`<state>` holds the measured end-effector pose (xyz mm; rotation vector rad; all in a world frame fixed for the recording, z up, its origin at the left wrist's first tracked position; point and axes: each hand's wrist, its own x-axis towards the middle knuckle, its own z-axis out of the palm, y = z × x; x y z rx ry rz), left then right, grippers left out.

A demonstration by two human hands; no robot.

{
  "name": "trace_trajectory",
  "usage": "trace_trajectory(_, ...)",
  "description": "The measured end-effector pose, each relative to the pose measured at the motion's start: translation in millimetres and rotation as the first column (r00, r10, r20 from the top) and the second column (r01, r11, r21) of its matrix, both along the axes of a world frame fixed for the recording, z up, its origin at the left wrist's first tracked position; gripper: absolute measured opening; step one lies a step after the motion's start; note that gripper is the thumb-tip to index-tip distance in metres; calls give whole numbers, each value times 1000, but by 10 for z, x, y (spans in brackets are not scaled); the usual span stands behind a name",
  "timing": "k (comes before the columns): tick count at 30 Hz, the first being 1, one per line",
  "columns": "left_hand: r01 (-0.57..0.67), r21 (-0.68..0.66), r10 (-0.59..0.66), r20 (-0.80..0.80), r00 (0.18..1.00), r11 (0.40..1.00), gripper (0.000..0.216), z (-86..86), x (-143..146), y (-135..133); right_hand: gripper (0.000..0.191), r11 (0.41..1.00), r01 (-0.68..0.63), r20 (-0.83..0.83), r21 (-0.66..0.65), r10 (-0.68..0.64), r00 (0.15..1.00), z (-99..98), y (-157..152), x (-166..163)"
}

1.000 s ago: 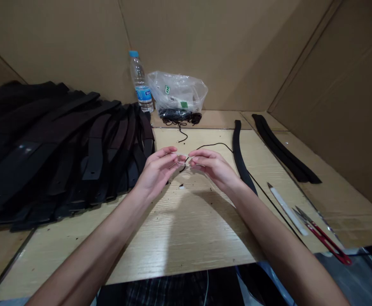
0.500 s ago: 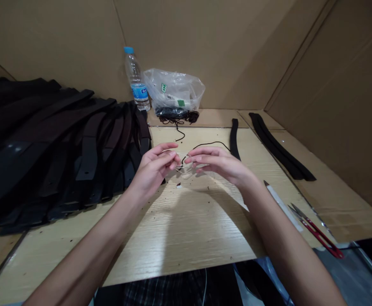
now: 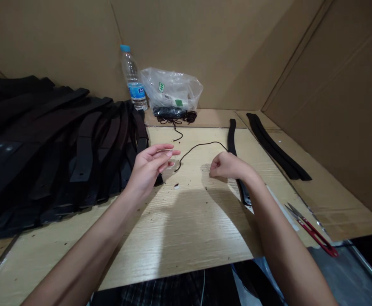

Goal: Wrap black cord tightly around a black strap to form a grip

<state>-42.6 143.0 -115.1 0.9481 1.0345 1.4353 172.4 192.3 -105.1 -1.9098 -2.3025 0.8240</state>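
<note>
A: Hands?

B: Left hand (image 3: 147,165) is over the tabletop (image 3: 198,238), thumb near the index, other fingers loosely apart. Faint pale glint at the tips; can't tell from here whether it's gripping anything.

A: And the right?

B: Right hand (image 3: 227,165) is well apart from it, fingers curled in, fist-like. Inside is hidden, so can't tell if there's anything in it.

A: Where's the black cord (image 3: 201,145)?

B: On the tabletop, between the hands. One end near the left fingertips, then it arcs over to a curved black strap (image 3: 232,136). Right wrist blocks the middle of that strap.

A: Other stuff?

B: Big heap of black straps (image 3: 61,140) on the left. Water bottle (image 3: 136,91) upright at the back, clear plastic bag (image 3: 173,89) just beside it. Far right: two more straps (image 3: 271,146) side by side, red-handled thread snips (image 3: 316,233) nearer me.
</note>
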Motion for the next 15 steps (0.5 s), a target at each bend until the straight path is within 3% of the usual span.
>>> trace_trajectory(2,10,-18,-11,-9,1000,1000,24,-1,-5,3,8,1000,-24,-107,-12,23,994,1,-3,-4)
trace_trajectory(4,26,-33,-26,-13,1000,999,28,-6,-11,9,6,998,-48,-333,-44,31,943,12,-14,-24)
trace_trajectory(6,53,-34,-53,-8,999,998,33,-12,-12,11,3,990,-96,-584,-108,15,811,27,-38,-62)
trace_trajectory(8,92,-37,-92,0,996,995,38,-12,-4,4,6,971,-166,-730,-175,-15,683,39,-72,-113)
trace_trajectory(11,154,-47,-155,-17,988,987,42,-1,25,-21,12,946,-232,-803,-225,-46,594,42,-128,-192)
trace_trajectory(15,214,-49,-217,-79,973,976,46,-2,73,-44,11,937,-265,-814,-228,-34,579,39,-186,-268)
